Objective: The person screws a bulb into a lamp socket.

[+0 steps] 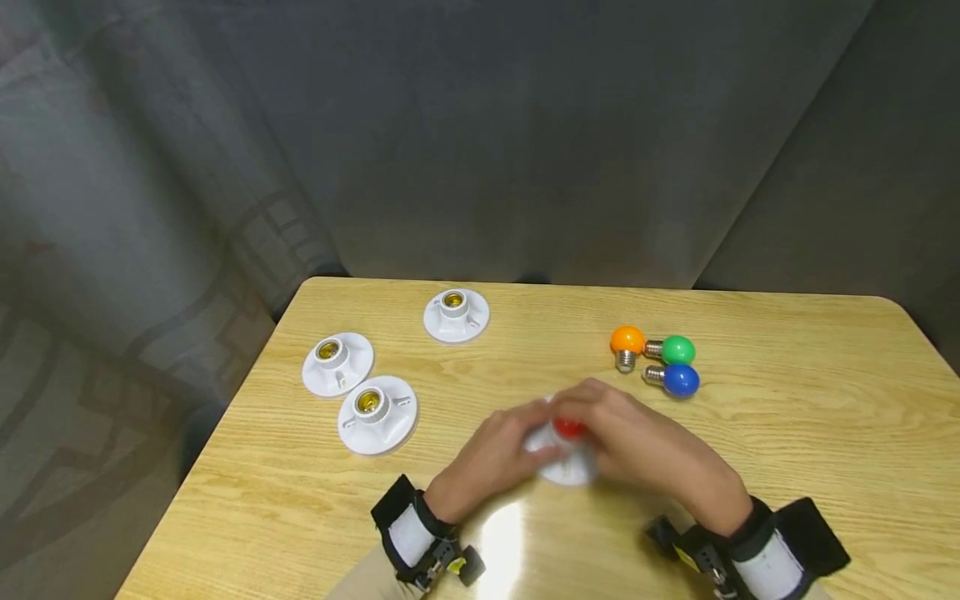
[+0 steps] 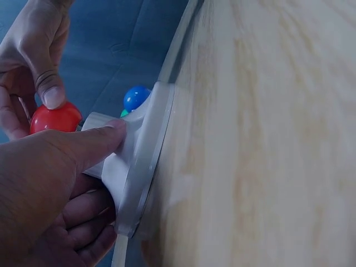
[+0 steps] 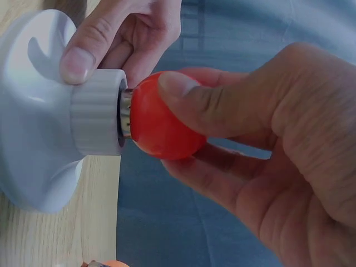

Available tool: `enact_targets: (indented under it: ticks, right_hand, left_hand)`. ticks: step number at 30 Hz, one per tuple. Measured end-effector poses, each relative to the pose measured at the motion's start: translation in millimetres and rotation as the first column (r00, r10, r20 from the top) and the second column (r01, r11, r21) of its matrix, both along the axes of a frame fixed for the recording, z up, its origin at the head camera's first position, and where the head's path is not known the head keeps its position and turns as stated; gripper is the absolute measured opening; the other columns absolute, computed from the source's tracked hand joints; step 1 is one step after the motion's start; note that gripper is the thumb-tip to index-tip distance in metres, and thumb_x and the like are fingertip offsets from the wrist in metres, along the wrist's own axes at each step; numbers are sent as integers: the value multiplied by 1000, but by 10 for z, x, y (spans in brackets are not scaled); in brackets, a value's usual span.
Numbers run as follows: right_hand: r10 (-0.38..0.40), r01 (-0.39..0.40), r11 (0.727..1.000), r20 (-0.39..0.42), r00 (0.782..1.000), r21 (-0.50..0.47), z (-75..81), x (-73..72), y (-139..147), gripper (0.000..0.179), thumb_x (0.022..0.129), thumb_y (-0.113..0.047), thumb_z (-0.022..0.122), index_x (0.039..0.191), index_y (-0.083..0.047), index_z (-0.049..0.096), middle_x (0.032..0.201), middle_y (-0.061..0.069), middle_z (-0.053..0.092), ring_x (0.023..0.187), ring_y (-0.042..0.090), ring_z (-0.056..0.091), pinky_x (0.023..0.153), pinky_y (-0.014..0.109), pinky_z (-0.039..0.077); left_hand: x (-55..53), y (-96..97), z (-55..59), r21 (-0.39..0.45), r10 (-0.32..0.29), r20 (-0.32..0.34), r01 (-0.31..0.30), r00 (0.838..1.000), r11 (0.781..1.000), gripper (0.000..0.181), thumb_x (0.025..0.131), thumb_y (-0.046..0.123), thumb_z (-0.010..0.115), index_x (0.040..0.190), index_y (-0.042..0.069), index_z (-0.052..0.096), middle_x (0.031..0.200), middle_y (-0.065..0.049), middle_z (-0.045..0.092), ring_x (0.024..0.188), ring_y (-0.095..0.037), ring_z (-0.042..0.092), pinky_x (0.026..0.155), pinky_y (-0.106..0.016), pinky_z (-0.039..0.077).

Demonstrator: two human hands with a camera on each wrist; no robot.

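Note:
A red light bulb (image 3: 164, 125) is held by its round globe between the thumb and fingers of my right hand (image 1: 626, 425). Its metal screw base sits partly in the mouth of a white lamp socket (image 3: 33, 117), with a band of thread showing at the rim. My left hand (image 1: 491, 454) steadies that socket, thumb on its collar and fingers curled round the other side, as the left wrist view shows. The socket's round base (image 1: 566, 475) lies on the table. From the head view, both hands cover much of socket and bulb.
Three more white lamp sockets stand on the wooden table (image 1: 810, 417): one at the back (image 1: 456, 317), two at the left (image 1: 337, 364) (image 1: 377, 415). Orange (image 1: 627, 340), green (image 1: 678, 350) and blue (image 1: 681, 380) bulbs lie together beyond my right hand. A grey curtain (image 1: 525, 150) hangs behind.

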State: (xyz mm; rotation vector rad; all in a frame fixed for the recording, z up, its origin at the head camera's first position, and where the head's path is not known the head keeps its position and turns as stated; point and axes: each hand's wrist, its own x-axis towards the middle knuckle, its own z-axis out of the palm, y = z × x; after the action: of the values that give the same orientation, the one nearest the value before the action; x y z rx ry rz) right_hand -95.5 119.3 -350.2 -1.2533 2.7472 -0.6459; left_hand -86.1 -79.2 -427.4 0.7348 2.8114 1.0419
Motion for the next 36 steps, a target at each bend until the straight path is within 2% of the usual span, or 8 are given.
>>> enact_targets:
  ticks: [5,12,19,23,26,31,33,36]
  right_hand:
    - [-12,12,1000,-17,1000,6,-2,5,-5,49,64,11,69,108,-11,73,114,4,68,101,19,64,83,34,58]
    - [-3,3,1000,1,1000,11,18,8,-1,55,66,11,69,116,-9,69,117,5,67,106,21,62,86,36,57]
    - [-49,52,998,-73,996,45,-9,14,-31,46,65,7,73,109,-7,72,113,8,69,100,22,63,85,38,57]
    - [-92,100,993,-124,988,59,-14,34,-67,38,71,1,76,108,-6,72,105,8,71,93,21,63,80,36,58]
    - [-108,120,991,-167,980,61,-18,41,-96,30,76,-7,78,106,-7,73,94,5,70,84,17,62,73,31,56]
    - [-144,158,987,-242,959,41,-46,28,-140,16,82,-20,76,87,-6,69,70,-2,55,62,8,46,54,18,41]
    - [-164,175,984,-257,953,22,-64,22,-157,17,82,-21,74,77,-8,64,65,-3,48,57,7,39,50,17,34]
    - [-183,185,983,-281,942,-19,-96,15,-180,23,81,-21,74,70,-9,58,61,-4,45,54,6,37,48,16,32]
  left_hand:
    - [-1,-4,-8,12,-5,16,4,1000,1000,54,89,48,64,139,30,52,126,3,66,85,-3,63,66,-12,48]
    - [-5,1,-11,24,-8,18,8,1000,1000,54,89,46,66,139,29,52,121,3,68,80,-1,61,63,-11,47]
    - [-2,7,-15,23,3,-8,-3,1000,1000,52,90,47,64,137,29,53,123,4,67,82,-3,63,65,-11,48]
    - [0,16,-23,14,12,-29,-11,1000,1000,51,91,50,61,137,29,53,125,3,67,86,-6,66,69,-13,50]
    - [7,18,-22,-2,17,-31,-17,999,1000,53,91,52,59,138,30,52,132,2,64,99,-11,68,80,-19,53]
    - [9,18,-22,1,4,-38,-4,999,1000,51,92,50,59,137,28,53,139,2,58,119,-16,62,98,-28,51]
    - [8,19,-24,13,-5,-50,6,999,1000,48,93,48,60,135,26,55,137,3,60,118,-14,62,98,-27,51]
    - [11,19,-26,39,-12,-53,14,999,999,42,92,44,63,130,25,59,132,4,63,111,-11,65,91,-20,53]
